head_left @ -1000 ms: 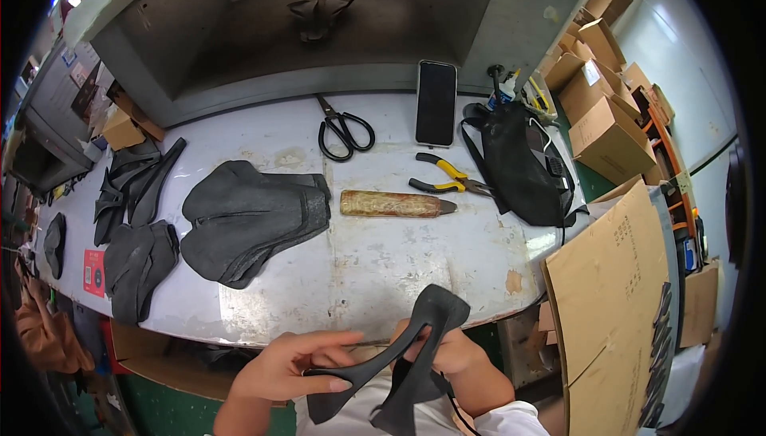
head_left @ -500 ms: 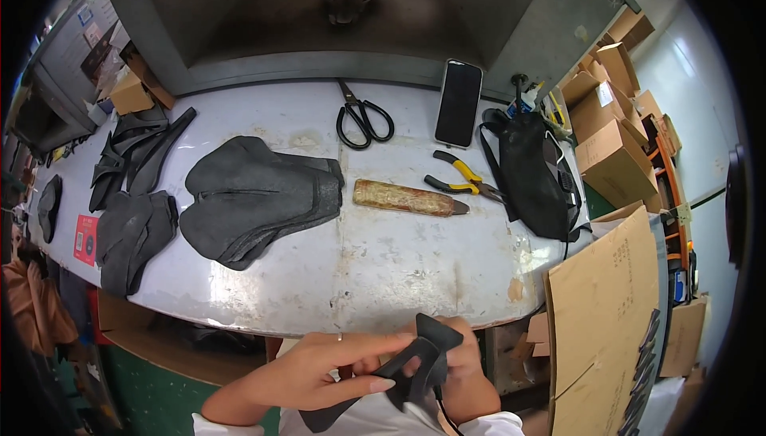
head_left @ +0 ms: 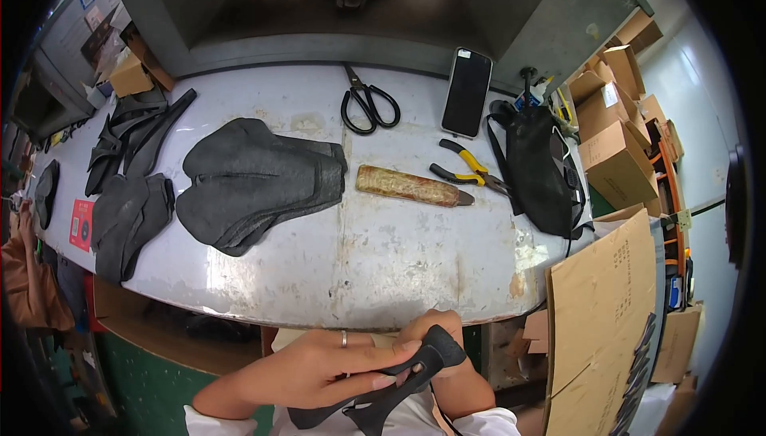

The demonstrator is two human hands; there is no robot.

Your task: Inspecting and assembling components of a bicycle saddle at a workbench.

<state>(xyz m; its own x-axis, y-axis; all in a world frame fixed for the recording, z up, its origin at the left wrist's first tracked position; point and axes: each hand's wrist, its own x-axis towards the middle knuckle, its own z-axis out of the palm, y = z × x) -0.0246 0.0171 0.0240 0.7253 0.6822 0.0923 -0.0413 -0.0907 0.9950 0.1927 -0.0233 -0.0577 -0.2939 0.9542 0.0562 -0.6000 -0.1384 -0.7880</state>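
Note:
Close to my body, in front of the table edge, both hands grip a dark grey, strap-like piece (head_left: 391, 406) of leather-like sheet with openings between its straps. My left hand (head_left: 319, 368), a ring on one finger, pinches the piece near its middle between thumb and fingers. Around the wide upper end curls my right hand (head_left: 436, 326), its fingers partly hidden behind the material. The lower straps hang over my white clothing. Beyond the hands lies a stack of broad dark grey cut pieces (head_left: 255, 181). To its right is a knife with a tape-wrapped handle (head_left: 408, 185).
Black-handled scissors (head_left: 369, 109), a phone (head_left: 467, 93), yellow-and-black pliers (head_left: 475, 169) and a black pouch (head_left: 542, 173) lie toward the back and right of the table (head_left: 399, 268). More dark pieces (head_left: 132, 220) sit left. A cardboard sheet (head_left: 594, 316) stands at the right edge.
The wide end of the grey piece has tipped over to the right, and my right hand has turned with it. Its straps spread lower. The whole view has shifted slightly.

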